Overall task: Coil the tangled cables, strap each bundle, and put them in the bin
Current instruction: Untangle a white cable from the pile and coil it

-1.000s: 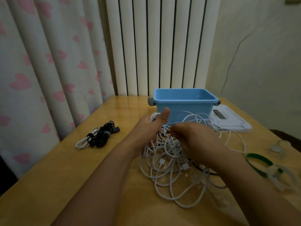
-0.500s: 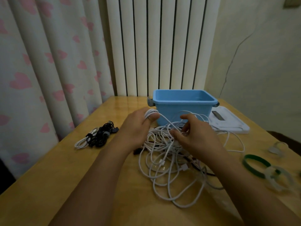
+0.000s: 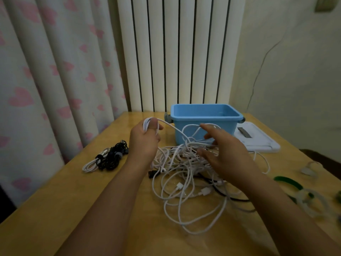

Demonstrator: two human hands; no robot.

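A tangle of white cables point(image 3: 186, 183), with a black cable mixed in, lies on the wooden table point(image 3: 55, 209) in front of the blue bin point(image 3: 204, 122). My left hand point(image 3: 144, 139) is raised above the pile's left side and grips loops of white cable wound round its fingers. From those loops one strand runs right and down into the heap. My right hand point(image 3: 223, 150) hovers over the tangle's right side with fingers spread, white strands passing between and under them. The bin looks empty inside.
A strapped bundle of black and white cables point(image 3: 107, 158) lies at the left. A white flat lid point(image 3: 258, 141) sits right of the bin. Green and clear straps point(image 3: 299, 189) lie near the table's right edge. Curtain and radiator stand behind.
My left hand has lifted and moved left with the white loops round its fingers. My right hand let go of its pinch on the strands and spread its fingers.
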